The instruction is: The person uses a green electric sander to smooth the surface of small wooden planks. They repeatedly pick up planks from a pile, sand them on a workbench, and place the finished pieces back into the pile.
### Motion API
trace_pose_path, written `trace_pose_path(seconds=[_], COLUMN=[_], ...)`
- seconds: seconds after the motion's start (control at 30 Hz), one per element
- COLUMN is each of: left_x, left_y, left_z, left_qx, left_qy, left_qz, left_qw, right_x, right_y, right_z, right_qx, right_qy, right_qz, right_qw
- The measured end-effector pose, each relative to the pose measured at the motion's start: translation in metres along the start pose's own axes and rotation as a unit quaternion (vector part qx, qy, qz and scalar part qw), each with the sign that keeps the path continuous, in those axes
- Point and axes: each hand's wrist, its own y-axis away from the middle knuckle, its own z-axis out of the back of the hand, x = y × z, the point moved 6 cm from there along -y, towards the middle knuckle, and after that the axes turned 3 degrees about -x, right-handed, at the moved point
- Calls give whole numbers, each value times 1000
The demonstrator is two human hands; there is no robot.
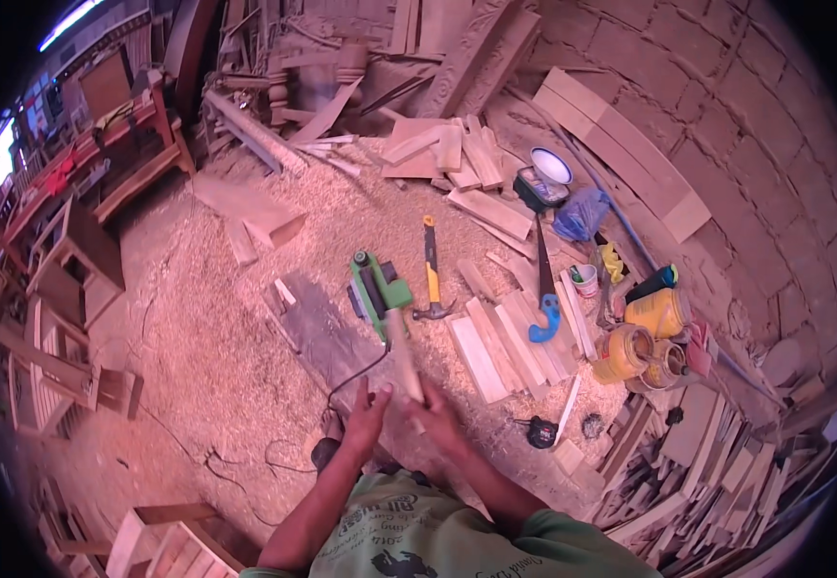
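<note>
My right hand [438,419] grips the near end of a short wooden strip [405,361], which is tilted and blurred. Close by on the left, my left hand [366,417] is empty with its fingers apart. Both are over a dark worn board [321,318] lying on the shavings-covered ground. A green electric hand planer [373,289] rests at the board's far right side, its black cord [357,374] running back towards me. To its right lies a claw hammer [430,271] with a yellow and black handle. Further right, several wooden strips [508,347] lie side by side.
A handsaw [547,318] with a blue handle lies across the strips. Yellowish jars [621,354] and a tape measure [541,432] are at the right. Offcuts are heaped [447,148] ahead, with stacked wood [714,448] at lower right. Wooden furniture frames [64,361] stand left; a loose cord [223,462] trails there.
</note>
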Motion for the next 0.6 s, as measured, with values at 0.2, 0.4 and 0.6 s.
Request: trace_pose_path(seconds=[0.2,0.4,0.6], left_x=[28,-12,-70], left_y=[-55,-163,-283], left_z=[26,120,200], left_qx=[44,-43,-167], left_qy=[-63,-257,-431], left_qz=[4,-113,-171], left_qw=[997,959,870], right_x=[51,280,235], right_y=[-159,-286,-337], right_z=[155,201,166], right_qx=[-276,-366,-344], right_qy=[200,180,184], right_qz=[143,306,186], right_qw=[929,860,902])
